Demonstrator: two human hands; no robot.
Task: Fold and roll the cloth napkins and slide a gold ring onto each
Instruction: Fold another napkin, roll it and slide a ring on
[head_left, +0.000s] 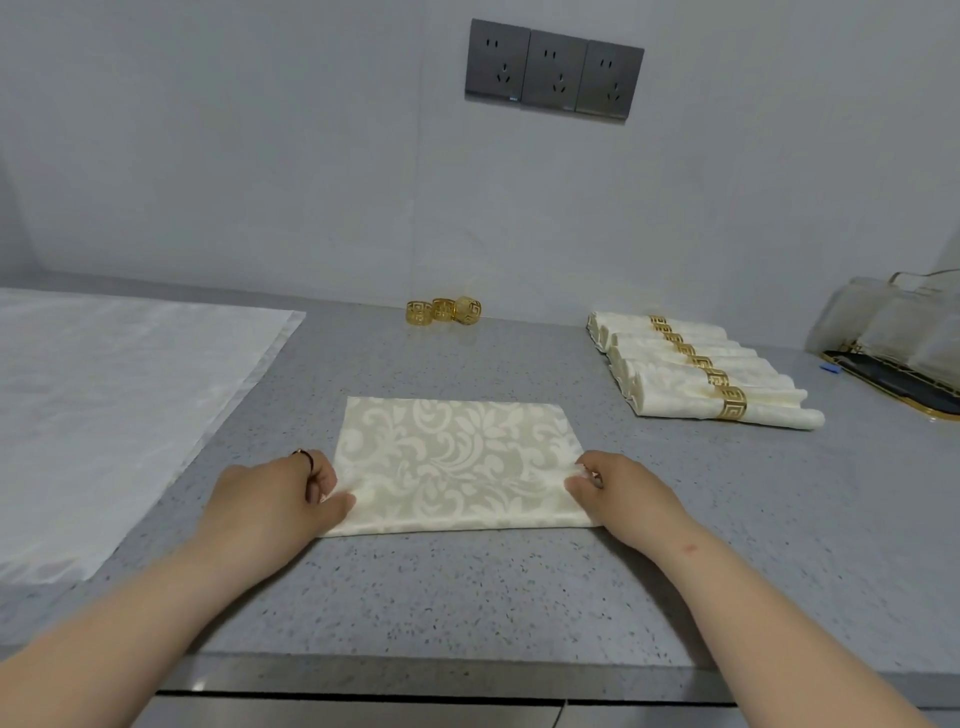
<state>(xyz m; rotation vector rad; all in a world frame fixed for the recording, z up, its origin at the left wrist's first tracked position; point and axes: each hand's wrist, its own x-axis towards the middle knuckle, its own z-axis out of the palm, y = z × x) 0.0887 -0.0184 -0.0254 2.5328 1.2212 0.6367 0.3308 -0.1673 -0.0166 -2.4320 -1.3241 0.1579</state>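
**Folded napkin, both side edges pinched: hazards ahead of the roll**

Left hand (275, 499): fingers curled, thumb on top, pinching the left edge of the folded napkin (457, 462) close to its near corner. Right hand (623, 493): same posture, thumb and fingertips nipping the right edge. Both wrists are low over the counter (467, 587). How many layers each pinch holds: cannot tell.

Napkin: flat rectangle, patterned face up, mid-counter, near edge roughly parallel to the counter front. Judged step: folding done or nearly so, roll not yet begun.

Risks, judged:

1. Uneven pinch. If one hand holds only the top layer, the layers shear and the roll comes out coned. A ring would then jam or seat off-centre.
2. Slip. Smooth cloth on a smooth top may slide instead of turning on the first tuck. That gives a loose core, and the roll springs open once a hand lets go.
3. Release. The loose gold rings (444, 310), three against the wall, sit well apart behind the napkin. One hand must leave to fetch one while the other alone keeps the roll closed.
4. Sweep. The finished rolls (696, 371) lie in a row to the right, and a careless right-arm reach could knock the nearest. The flat white cloth (114, 405) at left lies apart from the work: low concern.
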